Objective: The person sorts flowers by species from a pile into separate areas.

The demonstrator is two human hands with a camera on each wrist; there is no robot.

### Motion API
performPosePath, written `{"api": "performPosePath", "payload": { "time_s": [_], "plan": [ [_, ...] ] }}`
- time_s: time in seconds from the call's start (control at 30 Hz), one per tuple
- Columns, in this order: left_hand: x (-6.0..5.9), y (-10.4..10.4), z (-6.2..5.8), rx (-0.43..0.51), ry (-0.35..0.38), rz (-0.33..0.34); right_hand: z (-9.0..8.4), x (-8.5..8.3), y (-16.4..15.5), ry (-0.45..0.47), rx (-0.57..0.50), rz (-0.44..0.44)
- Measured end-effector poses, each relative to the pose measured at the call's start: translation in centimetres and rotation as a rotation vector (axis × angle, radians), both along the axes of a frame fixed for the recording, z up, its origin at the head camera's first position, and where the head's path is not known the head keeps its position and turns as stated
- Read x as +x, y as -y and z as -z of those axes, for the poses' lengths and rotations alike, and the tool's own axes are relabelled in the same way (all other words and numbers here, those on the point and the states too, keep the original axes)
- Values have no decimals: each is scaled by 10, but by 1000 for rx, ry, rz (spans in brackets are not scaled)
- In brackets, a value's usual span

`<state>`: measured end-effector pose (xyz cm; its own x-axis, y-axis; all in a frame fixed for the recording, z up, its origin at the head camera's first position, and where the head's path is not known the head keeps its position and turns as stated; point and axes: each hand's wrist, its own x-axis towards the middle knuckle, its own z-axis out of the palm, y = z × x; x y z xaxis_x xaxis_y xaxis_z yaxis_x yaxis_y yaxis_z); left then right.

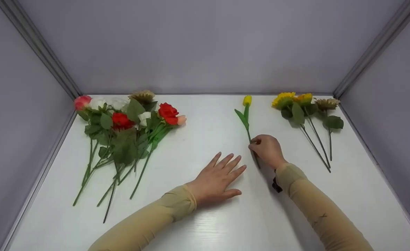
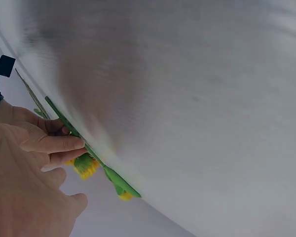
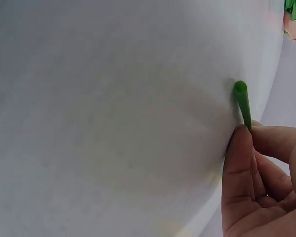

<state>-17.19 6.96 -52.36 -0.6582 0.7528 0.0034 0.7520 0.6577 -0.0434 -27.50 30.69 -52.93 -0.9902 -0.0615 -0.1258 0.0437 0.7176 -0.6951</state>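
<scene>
We saw a single yellow tulip right of centre in the head view, its bud pointing to the top of the frame and its stem running down into the right hand. That hand pinched the stem below the leaves with thumb and fingertips; we took the low grip as a way to keep bud and leaves uncrushed. The cut end jutted past the fingers in the right wrist view, though we could not tell whether it touched the white tabletop. Just beside it, at lower centre, the left hand lay palm down with fingers spread, grasping nothing; we could not tell whether it rested on the surface or hovered, but it seemed out of the other hand's way. At the upper right lay a yellow sunflower, an orange-yellow sunflower and a beige bloom, stems angled down the frame, probably so that each could be reached separately. On the left side a denser pile overlapped: a pink bloom, white blooms, a brownish bloom, a lower red flower, a red rose and a pale pink tulip. Their heads likewise faced the grey back wall, leaving the stems, we judged, toward the person.
</scene>
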Motion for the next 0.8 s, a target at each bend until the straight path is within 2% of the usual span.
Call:
{"api": "performPosePath", "payload": {
  "time_s": [0.2,0.4,0.57,0.8],
  "plan": [
    [-4,15,-3,11,2,-41,-4,1,-3,42,-42,25],
    [-18,54,-14,82,23,-159,-9,3,0,-49,-25,-12],
    [-35,105,-29,173,-8,-327,-16,8,20,-183,56,-125],
    [-53,196,-43,374,-71,-593,-22,31,65,-384,202,-380]
  ]
}}
